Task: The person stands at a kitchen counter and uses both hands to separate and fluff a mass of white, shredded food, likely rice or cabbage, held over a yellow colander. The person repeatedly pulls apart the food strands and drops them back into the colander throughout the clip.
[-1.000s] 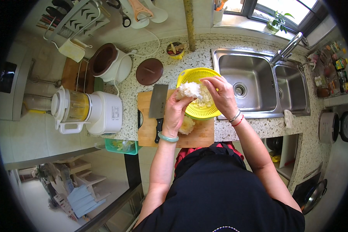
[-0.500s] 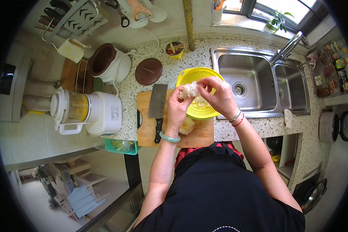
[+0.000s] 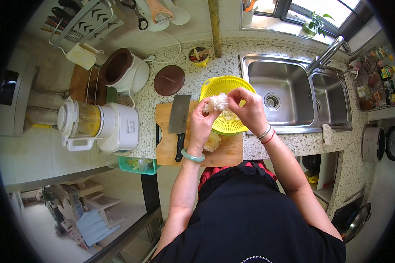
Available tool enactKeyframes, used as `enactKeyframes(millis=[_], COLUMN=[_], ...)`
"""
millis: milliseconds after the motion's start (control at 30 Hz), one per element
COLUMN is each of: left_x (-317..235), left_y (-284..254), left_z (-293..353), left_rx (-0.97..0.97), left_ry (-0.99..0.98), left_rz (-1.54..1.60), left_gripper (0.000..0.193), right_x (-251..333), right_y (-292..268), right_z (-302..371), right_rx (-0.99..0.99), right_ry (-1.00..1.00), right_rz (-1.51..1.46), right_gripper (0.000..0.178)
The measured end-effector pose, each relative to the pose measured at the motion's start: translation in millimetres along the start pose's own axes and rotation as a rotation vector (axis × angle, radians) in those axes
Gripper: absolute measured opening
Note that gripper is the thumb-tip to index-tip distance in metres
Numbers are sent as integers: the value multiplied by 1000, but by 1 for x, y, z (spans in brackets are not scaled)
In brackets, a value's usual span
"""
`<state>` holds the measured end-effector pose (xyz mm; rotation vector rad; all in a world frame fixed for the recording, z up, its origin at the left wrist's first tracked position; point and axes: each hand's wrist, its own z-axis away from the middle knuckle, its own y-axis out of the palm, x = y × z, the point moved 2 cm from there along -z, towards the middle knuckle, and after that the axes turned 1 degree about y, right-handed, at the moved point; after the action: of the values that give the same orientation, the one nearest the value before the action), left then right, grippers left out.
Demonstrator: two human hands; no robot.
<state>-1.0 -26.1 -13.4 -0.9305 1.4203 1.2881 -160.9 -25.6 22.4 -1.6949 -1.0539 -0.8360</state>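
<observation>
My left hand [image 3: 201,126] holds a ruffled clump of white fungus [image 3: 217,102] over the yellow colander [image 3: 223,82]. My right hand [image 3: 250,113] pinches the right edge of that clump with thumb and fingertips. Pale torn pieces lie in the colander below, partly hidden by my hands. Another yellowish clump [image 3: 212,142] rests on the wooden cutting board [image 3: 229,154], close beside my left wrist. On the board's left part lies a cleaver [image 3: 179,115], its black handle toward me.
Right of the colander is a double steel sink [image 3: 281,81] with a tap [image 3: 327,55]. A brown lid [image 3: 169,80], a yellow cup [image 3: 199,56], a white cooker [image 3: 126,72] and a blender [image 3: 103,127] stand to the left. A green bin [image 3: 138,165] hangs below the counter edge.
The white fungus has turned slightly and shows more spread-out frills. My right fingers have shifted slightly right, to its edge. The left hand stays almost in place.
</observation>
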Motion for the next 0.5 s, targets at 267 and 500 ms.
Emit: enactKeyframes(millis=[267, 500], left_x=[-1, -2], left_y=[1, -5], left_z=[4, 4], left_rx=[-19, -37], left_ry=[-83, -101], left_rz=[158, 261], left_gripper=[25, 25], right_x=[-2, -12], right_y=[-4, -6], right_z=[2, 0], right_rx=[-52, -63], right_ry=[157, 122], right_rz=[-96, -143], right_gripper=[10, 12])
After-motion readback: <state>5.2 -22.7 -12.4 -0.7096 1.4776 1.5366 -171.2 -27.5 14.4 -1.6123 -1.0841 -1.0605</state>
